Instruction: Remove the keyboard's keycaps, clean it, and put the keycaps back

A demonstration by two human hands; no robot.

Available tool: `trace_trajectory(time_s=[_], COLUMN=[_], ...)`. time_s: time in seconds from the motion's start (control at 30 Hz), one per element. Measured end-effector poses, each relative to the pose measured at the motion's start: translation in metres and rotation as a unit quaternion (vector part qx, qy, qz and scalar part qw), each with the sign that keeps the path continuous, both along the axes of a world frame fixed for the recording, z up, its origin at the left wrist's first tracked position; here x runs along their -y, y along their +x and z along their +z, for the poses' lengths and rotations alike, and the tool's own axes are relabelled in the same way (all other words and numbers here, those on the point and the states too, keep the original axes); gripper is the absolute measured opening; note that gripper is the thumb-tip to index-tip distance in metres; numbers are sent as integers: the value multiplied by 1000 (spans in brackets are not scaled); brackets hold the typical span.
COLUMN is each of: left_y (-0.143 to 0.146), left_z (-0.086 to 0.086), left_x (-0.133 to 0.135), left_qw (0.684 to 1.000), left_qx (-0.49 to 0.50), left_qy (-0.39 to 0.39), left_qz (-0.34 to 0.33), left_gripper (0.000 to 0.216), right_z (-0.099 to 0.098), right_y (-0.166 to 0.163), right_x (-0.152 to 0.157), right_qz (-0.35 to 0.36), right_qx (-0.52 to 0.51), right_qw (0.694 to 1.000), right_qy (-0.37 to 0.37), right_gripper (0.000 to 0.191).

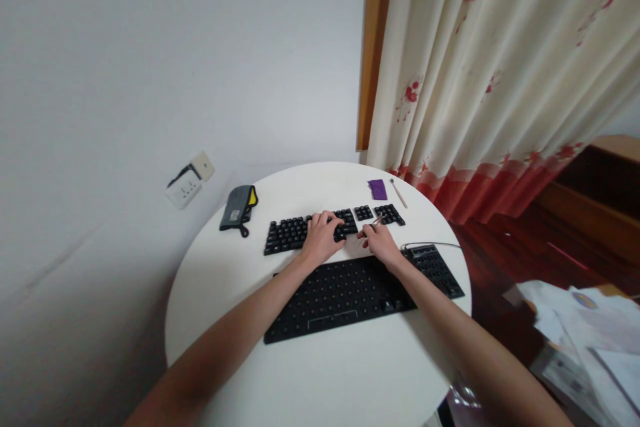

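Black keycaps [286, 235] stand in rows on the white round table [225, 307], laid out like a keyboard. My left hand [323, 232] rests over the right part of these rows, its thumb and fingers apart and touching the caps. A smaller block of caps [363, 213] and a number-pad block [393, 215] lie to its right. My right hand [379, 240] is closed on a small metal wire tool [379, 219] that looks like a keycap puller. Below both hands lies the black keyboard base [330, 300], mostly stripped of caps; my right forearm covers part of it.
A grey pouch [236, 208] with a yellow patch lies at the table's left. A purple cloth pouch [377, 189] and a thin brush-like stick [399, 193] lie at the back right. A cable [433, 243] runs off the right edge. Papers [590, 327] are piled beyond.
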State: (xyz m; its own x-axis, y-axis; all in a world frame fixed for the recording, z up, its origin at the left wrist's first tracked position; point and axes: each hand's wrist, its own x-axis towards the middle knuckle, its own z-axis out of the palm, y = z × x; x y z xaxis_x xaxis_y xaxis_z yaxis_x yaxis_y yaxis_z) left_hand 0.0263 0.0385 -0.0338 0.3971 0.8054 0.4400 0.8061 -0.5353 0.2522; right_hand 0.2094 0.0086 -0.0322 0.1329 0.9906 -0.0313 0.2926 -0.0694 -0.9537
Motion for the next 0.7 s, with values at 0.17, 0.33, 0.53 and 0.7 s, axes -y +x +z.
trace_trajectory(time_s=[0.17,0.33,0.53,0.7], left_y=[-1,-2,0,1], left_z=[0,-2,-3,-5], left_x=[1,2,1,0], left_qw=[1000,1000,1000,1000], left_qx=[2,4,9,0], left_qy=[-10,-14,-22,-16], left_qz=[-2,-4,-1,4], left_gripper=[49,52,53,53], right_z=[-12,-17,-11,2], right_y=[-3,-3,5,16], right_x=[-13,-14,-1,19], right_qz=[-4,-5,-16,-22], right_qx=[-1,-11,-24,-28], right_qw=[1000,1000,999,998], right_qy=[-7,-6,19,47], right_gripper=[37,36,39,45])
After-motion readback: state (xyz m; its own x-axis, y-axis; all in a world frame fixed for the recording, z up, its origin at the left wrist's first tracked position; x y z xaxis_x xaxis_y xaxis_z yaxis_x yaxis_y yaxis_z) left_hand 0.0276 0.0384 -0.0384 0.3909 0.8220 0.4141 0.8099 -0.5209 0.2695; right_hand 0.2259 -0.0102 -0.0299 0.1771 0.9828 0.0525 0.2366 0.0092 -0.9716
